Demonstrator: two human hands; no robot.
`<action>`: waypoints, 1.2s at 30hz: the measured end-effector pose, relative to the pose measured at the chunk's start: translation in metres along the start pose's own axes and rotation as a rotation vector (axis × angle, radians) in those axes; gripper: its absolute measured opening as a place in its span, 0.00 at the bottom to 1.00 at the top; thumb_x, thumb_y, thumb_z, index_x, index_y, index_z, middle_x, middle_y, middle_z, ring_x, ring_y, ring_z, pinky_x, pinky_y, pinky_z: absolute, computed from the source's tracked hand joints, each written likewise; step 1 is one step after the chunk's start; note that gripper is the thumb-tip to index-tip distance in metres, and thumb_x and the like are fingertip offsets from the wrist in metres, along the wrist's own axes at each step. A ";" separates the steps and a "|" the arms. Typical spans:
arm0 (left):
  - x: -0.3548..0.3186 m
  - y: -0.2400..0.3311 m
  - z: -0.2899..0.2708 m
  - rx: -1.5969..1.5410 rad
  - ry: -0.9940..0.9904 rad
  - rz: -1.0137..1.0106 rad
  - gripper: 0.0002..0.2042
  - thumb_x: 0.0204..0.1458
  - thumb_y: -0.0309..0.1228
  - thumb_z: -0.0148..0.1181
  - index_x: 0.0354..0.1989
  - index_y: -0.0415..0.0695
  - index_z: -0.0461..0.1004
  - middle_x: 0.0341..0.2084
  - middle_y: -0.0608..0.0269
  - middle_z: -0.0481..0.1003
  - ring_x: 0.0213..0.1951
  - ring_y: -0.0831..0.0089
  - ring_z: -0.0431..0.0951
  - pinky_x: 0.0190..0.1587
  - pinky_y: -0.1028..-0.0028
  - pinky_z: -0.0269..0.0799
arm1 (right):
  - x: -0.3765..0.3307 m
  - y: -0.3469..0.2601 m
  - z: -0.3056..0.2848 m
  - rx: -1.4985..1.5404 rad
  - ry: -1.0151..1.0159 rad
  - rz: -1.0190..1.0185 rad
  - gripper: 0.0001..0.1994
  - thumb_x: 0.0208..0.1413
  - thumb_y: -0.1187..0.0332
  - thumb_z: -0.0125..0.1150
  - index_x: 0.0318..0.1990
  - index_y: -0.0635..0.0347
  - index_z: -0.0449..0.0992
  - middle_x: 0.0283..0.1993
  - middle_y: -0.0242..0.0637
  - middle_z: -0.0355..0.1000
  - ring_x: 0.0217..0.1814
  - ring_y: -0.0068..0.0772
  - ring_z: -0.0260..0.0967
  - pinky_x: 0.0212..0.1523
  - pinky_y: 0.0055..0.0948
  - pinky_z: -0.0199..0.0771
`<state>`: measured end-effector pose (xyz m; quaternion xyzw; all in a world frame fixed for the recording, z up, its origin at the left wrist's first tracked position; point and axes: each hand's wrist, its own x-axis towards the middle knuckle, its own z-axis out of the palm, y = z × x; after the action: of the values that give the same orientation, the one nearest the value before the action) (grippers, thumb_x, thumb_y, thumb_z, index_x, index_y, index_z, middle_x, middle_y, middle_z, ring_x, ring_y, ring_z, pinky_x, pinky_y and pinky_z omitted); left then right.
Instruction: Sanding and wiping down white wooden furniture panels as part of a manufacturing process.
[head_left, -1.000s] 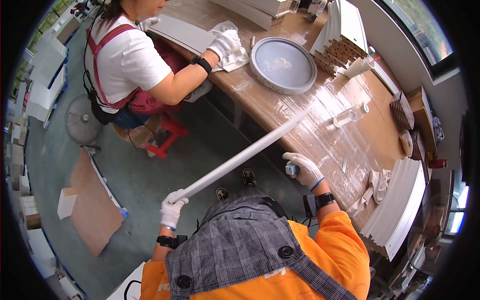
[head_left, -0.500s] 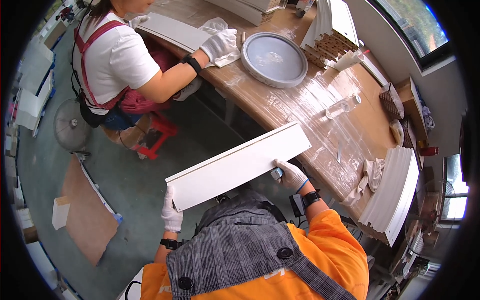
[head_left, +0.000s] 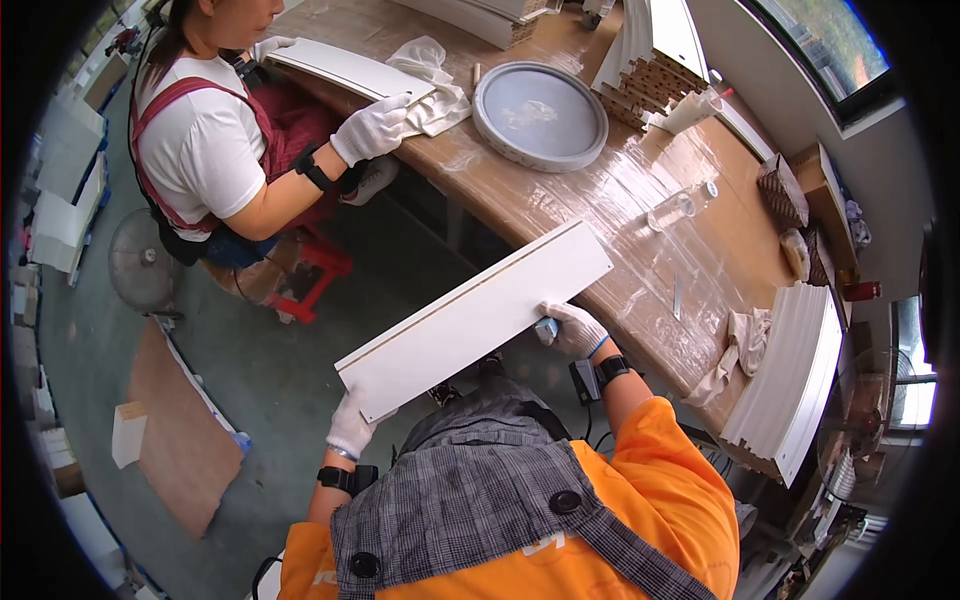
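A long white board (head_left: 470,325) with a groove along its far edge slants across in front of me, its right end over the edge of the worktable (head_left: 640,335). My left hand (head_left: 352,424), in a white knit glove, is closed on the board's lower left corner. At the near edge, towards the right end, my gloved right hand (head_left: 578,330) grips a small blue block (head_left: 546,330), its fingertips against the board. The block's exact kind is not clear.
A co-worker (head_left: 200,140) at the table's far left handles another white board (head_left: 345,68). A round grey turntable-like disc (head_left: 540,112), a clear bottle (head_left: 680,208), a cloth (head_left: 735,355) and stacked white boards (head_left: 790,370) lie on the table. A fan (head_left: 145,255) stands left.
The board's right end has swung slightly away from me, and my left hand has shifted a little right. The co-worker's gloved hand has moved left and down, nearer the board's edge.
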<state>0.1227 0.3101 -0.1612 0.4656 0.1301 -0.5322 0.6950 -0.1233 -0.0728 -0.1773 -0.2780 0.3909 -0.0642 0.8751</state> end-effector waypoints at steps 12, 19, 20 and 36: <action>0.032 -0.022 -0.019 0.029 0.109 -0.057 0.21 0.61 0.32 0.58 0.62 0.42 0.66 0.52 0.56 0.74 0.52 0.55 0.79 0.50 0.50 0.79 | 0.009 -0.024 0.074 -0.050 -0.348 -0.074 0.26 0.67 0.50 0.54 0.59 0.65 0.73 0.28 0.28 0.71 0.22 0.17 0.65 0.23 0.18 0.69; 0.033 -0.026 -0.018 0.099 0.167 -0.050 0.22 0.62 0.32 0.57 0.64 0.42 0.64 0.53 0.55 0.73 0.53 0.54 0.78 0.50 0.50 0.78 | 0.058 -0.045 0.042 -0.074 -0.634 -0.065 0.29 0.67 0.52 0.53 0.65 0.67 0.67 0.37 0.35 0.76 0.29 0.21 0.72 0.26 0.21 0.74; 0.033 -0.027 -0.018 0.109 0.198 -0.061 0.22 0.62 0.32 0.57 0.63 0.42 0.64 0.54 0.55 0.73 0.53 0.55 0.78 0.50 0.50 0.78 | 0.057 -0.078 0.015 -0.052 -0.415 -0.157 0.28 0.67 0.53 0.53 0.66 0.66 0.67 0.36 0.34 0.76 0.29 0.21 0.72 0.27 0.20 0.74; 0.044 -0.036 -0.021 0.138 0.337 -0.085 0.23 0.61 0.33 0.60 0.63 0.46 0.64 0.53 0.59 0.73 0.55 0.59 0.75 0.53 0.48 0.75 | 0.040 -0.196 -0.053 0.286 0.010 -0.324 0.25 0.66 0.47 0.54 0.52 0.63 0.73 0.36 0.36 0.71 0.27 0.24 0.63 0.24 0.20 0.66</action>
<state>0.1159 0.2992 -0.2209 0.5888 0.2274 -0.4833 0.6067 -0.1136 -0.2730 -0.1263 -0.2099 0.3323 -0.2603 0.8819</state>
